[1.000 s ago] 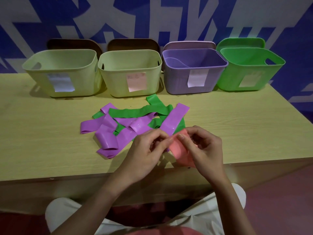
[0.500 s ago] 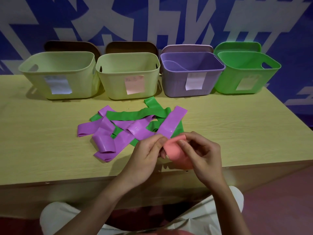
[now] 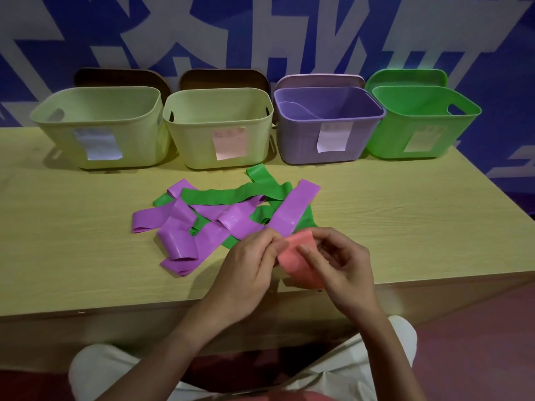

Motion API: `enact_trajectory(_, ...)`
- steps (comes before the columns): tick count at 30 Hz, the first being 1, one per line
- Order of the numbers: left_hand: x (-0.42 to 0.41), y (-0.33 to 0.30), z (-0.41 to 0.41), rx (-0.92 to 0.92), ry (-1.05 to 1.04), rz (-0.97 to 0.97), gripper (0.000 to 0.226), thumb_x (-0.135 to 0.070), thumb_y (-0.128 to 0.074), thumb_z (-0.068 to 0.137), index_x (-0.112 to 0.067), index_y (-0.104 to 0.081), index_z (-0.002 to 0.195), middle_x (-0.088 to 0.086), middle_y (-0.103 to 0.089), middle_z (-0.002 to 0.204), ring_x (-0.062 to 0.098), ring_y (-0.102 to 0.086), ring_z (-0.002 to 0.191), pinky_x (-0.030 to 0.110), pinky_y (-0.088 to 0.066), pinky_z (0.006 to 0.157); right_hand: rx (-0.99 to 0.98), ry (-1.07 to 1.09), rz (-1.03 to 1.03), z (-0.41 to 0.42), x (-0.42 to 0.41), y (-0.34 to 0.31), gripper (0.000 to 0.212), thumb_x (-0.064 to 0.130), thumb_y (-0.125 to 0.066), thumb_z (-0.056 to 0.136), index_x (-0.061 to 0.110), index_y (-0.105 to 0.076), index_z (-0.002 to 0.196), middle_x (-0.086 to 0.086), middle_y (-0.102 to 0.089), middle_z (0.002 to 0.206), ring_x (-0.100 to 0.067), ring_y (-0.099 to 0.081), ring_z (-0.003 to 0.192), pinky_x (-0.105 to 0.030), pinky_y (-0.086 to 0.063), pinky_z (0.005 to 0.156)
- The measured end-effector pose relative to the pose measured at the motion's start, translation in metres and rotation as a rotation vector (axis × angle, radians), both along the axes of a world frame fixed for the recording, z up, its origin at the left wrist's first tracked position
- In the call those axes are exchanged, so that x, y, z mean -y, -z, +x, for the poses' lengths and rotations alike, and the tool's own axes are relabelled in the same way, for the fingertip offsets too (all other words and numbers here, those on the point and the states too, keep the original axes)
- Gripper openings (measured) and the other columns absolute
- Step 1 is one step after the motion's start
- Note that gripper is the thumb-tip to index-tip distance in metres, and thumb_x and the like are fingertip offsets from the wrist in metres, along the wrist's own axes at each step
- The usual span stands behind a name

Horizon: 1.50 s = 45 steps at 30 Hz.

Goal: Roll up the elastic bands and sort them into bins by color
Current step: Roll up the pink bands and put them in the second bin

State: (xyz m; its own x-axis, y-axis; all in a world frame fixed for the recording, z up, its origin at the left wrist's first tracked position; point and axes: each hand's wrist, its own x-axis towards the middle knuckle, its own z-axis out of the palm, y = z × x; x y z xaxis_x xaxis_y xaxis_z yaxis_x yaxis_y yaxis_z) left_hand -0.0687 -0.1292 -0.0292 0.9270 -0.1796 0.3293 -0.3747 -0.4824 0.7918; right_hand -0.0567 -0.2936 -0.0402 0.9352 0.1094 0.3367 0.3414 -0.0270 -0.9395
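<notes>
A pink elastic band (image 3: 295, 261), partly rolled, is held above the table's front edge. My left hand (image 3: 249, 264) pinches its left side and my right hand (image 3: 338, 264) pinches its right side, fingers curled round the roll. Behind the hands lies a tangled pile of purple bands (image 3: 202, 227) and green bands (image 3: 231, 195). Along the back stand a yellow bin with a white label (image 3: 52, 123), a yellow bin with a pink label (image 3: 185, 125), a purple bin (image 3: 295, 140) and a green bin (image 3: 388, 134).
The wooden table (image 3: 405, 212) ends close in front of my hands. Lids lean behind the bins against a blue and white wall. A band lies inside the purple bin. My knees show below the table edge.
The pink band is rolled a little tighter between my fingers. The camera has tilted slightly, shifting the bins lower in the frame. The pile has not moved.
</notes>
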Motion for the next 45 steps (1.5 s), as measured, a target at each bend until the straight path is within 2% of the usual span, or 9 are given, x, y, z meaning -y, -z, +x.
enact_trajectory(4, 0.004, 0.002, -0.003, -0.036, -0.003, -0.207, 0.032, -0.038, -0.035, 0.096, -0.02, -0.049, 0.073, -0.011, -0.045, 0.061, 0.004, -0.04, 0.053, 0.021, -0.03, 0.052, 0.014, -0.034, -0.01, 0.0, 0.001, -0.003, 0.032, 0.01, -0.07, 0.081, 0.02, -0.069, 0.112, -0.004, -0.069, 0.093, -0.019, -0.064, 0.084, -0.023, -0.052, 0.077)
enact_trajectory(7, 0.006, 0.002, -0.003, -0.061, -0.006, -0.262, 0.033, -0.035, -0.038, 0.097, -0.02, -0.049, 0.07, -0.013, -0.044, 0.057, 0.001, -0.038, 0.051, 0.016, -0.029, 0.051, 0.073, -0.035, -0.061, 0.001, 0.001, -0.004, 0.02, 0.017, -0.069, 0.084, 0.015, -0.071, 0.103, 0.0, -0.068, 0.089, -0.014, -0.06, 0.08, -0.027, -0.049, 0.072)
enact_trajectory(12, 0.002, 0.0, -0.001, -0.056, 0.01, -0.095, 0.038, -0.038, -0.038, 0.097, -0.017, -0.049, 0.067, -0.001, -0.045, 0.059, 0.007, -0.042, 0.052, 0.019, -0.03, 0.051, 0.056, 0.021, -0.109, 0.003, 0.008, 0.003, 0.025, 0.028, -0.065, 0.085, 0.006, -0.071, 0.096, -0.006, -0.067, 0.086, -0.026, -0.06, 0.079, -0.045, -0.05, 0.071)
enact_trajectory(20, -0.001, 0.001, 0.0, 0.071, 0.0, 0.111, 0.033, -0.042, -0.037, 0.097, -0.017, -0.057, 0.089, -0.015, -0.048, 0.071, 0.0, -0.047, 0.068, 0.012, -0.031, 0.061, 0.041, 0.039, -0.115, 0.004, 0.007, 0.004, 0.023, 0.031, -0.065, 0.085, 0.012, -0.07, 0.096, -0.004, -0.067, 0.083, -0.027, -0.06, 0.077, -0.047, -0.05, 0.071)
enact_trajectory(29, 0.011, -0.007, -0.001, -0.144, 0.007, -0.36, 0.035, -0.025, -0.038, 0.1, -0.018, -0.044, 0.066, -0.012, -0.041, 0.052, 0.0, -0.036, 0.049, 0.017, -0.031, 0.048, 0.035, -0.06, -0.033, -0.001, 0.005, -0.002, 0.015, 0.019, -0.068, 0.085, 0.017, -0.068, 0.099, 0.005, -0.068, 0.087, -0.013, -0.062, 0.079, -0.025, -0.049, 0.072)
enact_trajectory(34, 0.01, -0.009, 0.0, -0.133, 0.012, -0.353, 0.039, -0.029, -0.038, 0.099, -0.019, -0.043, 0.062, -0.008, -0.038, 0.051, 0.002, -0.035, 0.048, 0.016, -0.028, 0.049, 0.031, -0.091, 0.0, -0.001, 0.008, -0.006, 0.049, 0.004, -0.067, 0.085, 0.024, -0.058, 0.128, -0.003, -0.061, 0.081, -0.013, -0.059, 0.077, -0.024, -0.05, 0.072)
enact_trajectory(37, 0.011, -0.009, -0.001, -0.181, 0.031, -0.388, 0.043, -0.033, -0.04, 0.099, -0.011, -0.043, 0.063, -0.008, -0.038, 0.05, 0.005, -0.035, 0.049, 0.019, -0.03, 0.05, 0.043, -0.12, -0.006, -0.001, 0.01, -0.008, 0.038, 0.006, -0.067, 0.086, 0.02, -0.067, 0.121, -0.001, -0.068, 0.095, -0.017, -0.063, 0.087, -0.026, -0.05, 0.077)
enact_trajectory(42, 0.017, -0.017, -0.004, -0.539, 0.168, -0.752, 0.035, -0.032, -0.041, 0.091, -0.005, -0.043, 0.069, 0.0, -0.029, 0.046, 0.01, -0.026, 0.042, 0.022, -0.021, 0.046, 0.072, -0.106, 0.02, 0.004, 0.011, -0.009, 0.012, 0.013, -0.067, 0.084, 0.011, -0.074, 0.094, 0.006, -0.064, 0.08, -0.011, -0.058, 0.076, -0.021, -0.043, 0.068)
enact_trajectory(45, 0.018, -0.019, -0.006, -0.635, 0.204, -0.786, 0.038, -0.034, -0.044, 0.089, -0.004, -0.044, 0.065, 0.002, -0.033, 0.047, 0.011, -0.023, 0.043, 0.024, -0.018, 0.046, 0.068, -0.083, 0.03, 0.006, 0.013, -0.008, 0.013, 0.018, -0.068, 0.082, 0.009, -0.075, 0.089, 0.004, -0.065, 0.078, -0.012, -0.058, 0.074, -0.021, -0.044, 0.068)
